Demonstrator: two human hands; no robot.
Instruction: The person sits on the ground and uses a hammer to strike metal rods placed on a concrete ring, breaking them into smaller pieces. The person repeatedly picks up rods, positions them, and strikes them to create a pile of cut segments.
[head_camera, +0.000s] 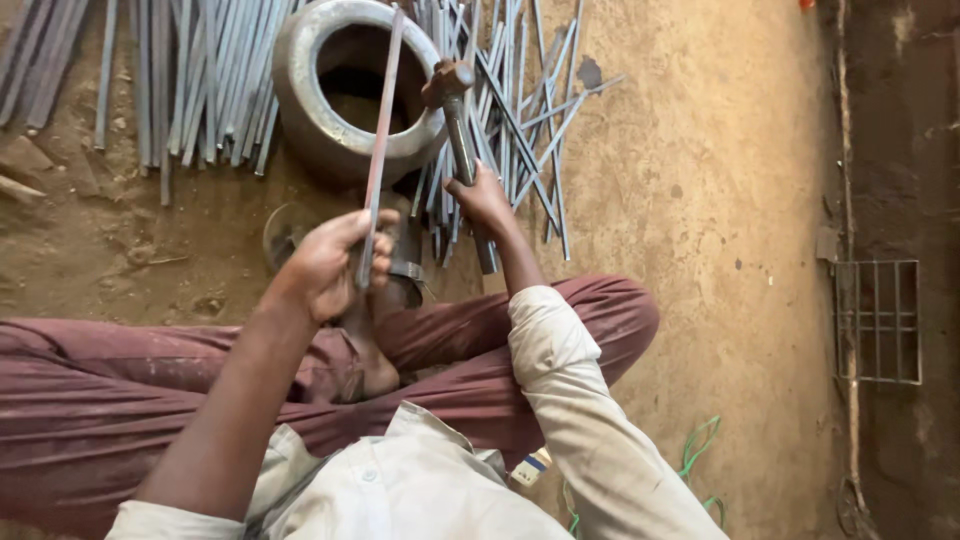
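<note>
We sit on the dirt floor (700, 200) with a metal pot (345, 90) ahead of our crossed legs (450, 350), loose rods (200, 80) fanned out on the ground to its left and right. Our left hand (335, 260) holds a flat bar (380, 150) slanting up over the pot's mouth. Just right of it, our right hand (485, 200) grips a hammer (455, 110) whose head sits at the pot's rim.

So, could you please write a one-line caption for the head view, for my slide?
Seated on an earthen floor, a person's left hand grips a thin metal rod while the right hand holds a hammer near a metal pot.
</note>
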